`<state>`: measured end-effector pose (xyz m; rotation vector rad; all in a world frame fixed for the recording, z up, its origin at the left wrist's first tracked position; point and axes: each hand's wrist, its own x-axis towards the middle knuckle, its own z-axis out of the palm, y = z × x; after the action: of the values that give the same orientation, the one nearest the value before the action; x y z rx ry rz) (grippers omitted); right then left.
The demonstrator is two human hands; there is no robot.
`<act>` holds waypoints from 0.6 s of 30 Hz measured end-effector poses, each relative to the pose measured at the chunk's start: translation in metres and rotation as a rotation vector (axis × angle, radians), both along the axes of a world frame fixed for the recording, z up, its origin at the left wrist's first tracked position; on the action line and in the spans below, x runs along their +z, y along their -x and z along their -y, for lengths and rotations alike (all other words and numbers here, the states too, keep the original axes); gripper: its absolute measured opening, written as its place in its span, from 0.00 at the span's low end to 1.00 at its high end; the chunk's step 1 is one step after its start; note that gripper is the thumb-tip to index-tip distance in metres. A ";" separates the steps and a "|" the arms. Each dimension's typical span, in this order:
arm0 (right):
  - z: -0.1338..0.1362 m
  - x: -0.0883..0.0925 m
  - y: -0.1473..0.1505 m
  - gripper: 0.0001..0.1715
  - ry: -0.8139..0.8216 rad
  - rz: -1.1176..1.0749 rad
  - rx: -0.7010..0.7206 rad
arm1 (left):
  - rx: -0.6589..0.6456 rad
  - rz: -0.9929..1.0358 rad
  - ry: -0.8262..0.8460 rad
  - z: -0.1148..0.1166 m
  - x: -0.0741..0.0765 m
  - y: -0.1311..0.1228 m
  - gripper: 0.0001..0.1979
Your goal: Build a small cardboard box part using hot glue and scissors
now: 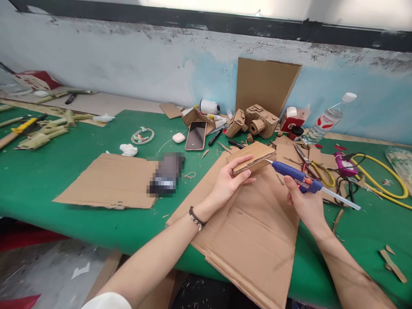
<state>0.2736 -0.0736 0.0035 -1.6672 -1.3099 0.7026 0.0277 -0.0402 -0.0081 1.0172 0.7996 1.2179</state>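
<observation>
My left hand grips a small cardboard box, thumb along its near side and fingers at its left end. In my right hand is a blue hot glue gun, with a clear glue stick poking out of its back. The gun's nozzle is at the box's upper right edge; whether it touches, I cannot tell. Beneath both hands lies a large cardboard sheet that overhangs the table's front edge. A cardboard camera model stands behind the box.
Scissors lie right of the box, near a purple plug and yellow cable. A water bottle stands behind. Left are a phone, a blurred dark object and another cardboard sheet on the green tabletop.
</observation>
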 end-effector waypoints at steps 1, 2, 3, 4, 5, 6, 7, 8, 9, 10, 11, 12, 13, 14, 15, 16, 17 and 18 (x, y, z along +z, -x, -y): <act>0.001 0.000 0.001 0.44 0.003 -0.008 0.004 | -0.002 0.002 0.004 0.000 0.001 0.000 0.34; 0.001 0.001 0.002 0.44 0.004 -0.017 0.009 | -0.004 0.003 0.008 0.001 0.001 0.000 0.34; 0.002 0.001 0.003 0.45 0.005 -0.025 0.016 | -0.004 0.001 0.010 0.001 0.002 0.000 0.34; 0.002 0.002 0.004 0.45 0.004 -0.031 0.022 | -0.003 -0.001 0.009 0.001 0.003 -0.001 0.34; 0.002 0.003 0.006 0.45 0.002 -0.035 0.032 | -0.001 -0.006 0.005 0.002 0.004 -0.001 0.34; 0.003 0.004 0.007 0.46 -0.001 -0.037 0.044 | 0.002 -0.010 0.000 0.002 0.004 -0.001 0.34; 0.003 0.004 0.008 0.45 -0.006 -0.038 0.058 | 0.005 -0.013 -0.006 0.002 0.005 -0.001 0.33; 0.003 0.005 0.008 0.45 -0.014 -0.038 0.066 | 0.005 -0.015 -0.012 0.002 0.005 -0.001 0.33; 0.002 0.005 0.009 0.44 -0.016 -0.039 0.070 | 0.003 -0.018 -0.016 0.003 0.006 -0.001 0.32; 0.002 0.005 0.008 0.43 -0.014 -0.039 0.070 | 0.001 -0.020 -0.020 0.003 0.006 -0.001 0.32; 0.002 0.004 0.008 0.43 -0.006 -0.037 0.064 | -0.001 -0.021 -0.022 0.003 0.006 -0.001 0.32; 0.002 0.003 0.008 0.43 0.002 -0.037 0.052 | -0.003 -0.020 -0.022 0.003 0.005 -0.001 0.32; 0.002 0.002 0.007 0.43 0.009 -0.038 0.039 | -0.006 -0.019 -0.019 0.003 0.005 -0.001 0.32; 0.002 0.001 0.007 0.43 0.011 -0.041 0.027 | -0.009 -0.018 -0.015 0.003 0.005 -0.001 0.32; 0.002 0.000 0.006 0.42 0.008 -0.044 0.016 | -0.011 -0.017 -0.012 0.003 0.004 -0.001 0.32; 0.001 0.000 0.006 0.42 0.003 -0.047 0.004 | -0.012 -0.016 -0.010 0.003 0.004 -0.001 0.32; 0.001 -0.001 0.006 0.41 -0.003 -0.049 -0.003 | -0.013 -0.017 -0.010 0.003 0.004 -0.001 0.32; 0.001 -0.001 0.006 0.41 -0.007 -0.047 -0.008 | -0.012 -0.018 -0.011 0.002 0.003 -0.001 0.32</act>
<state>0.2675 -0.0748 0.0023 -1.6393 -1.2704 0.7275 0.0286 -0.0425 -0.0048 1.0421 0.8007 1.2050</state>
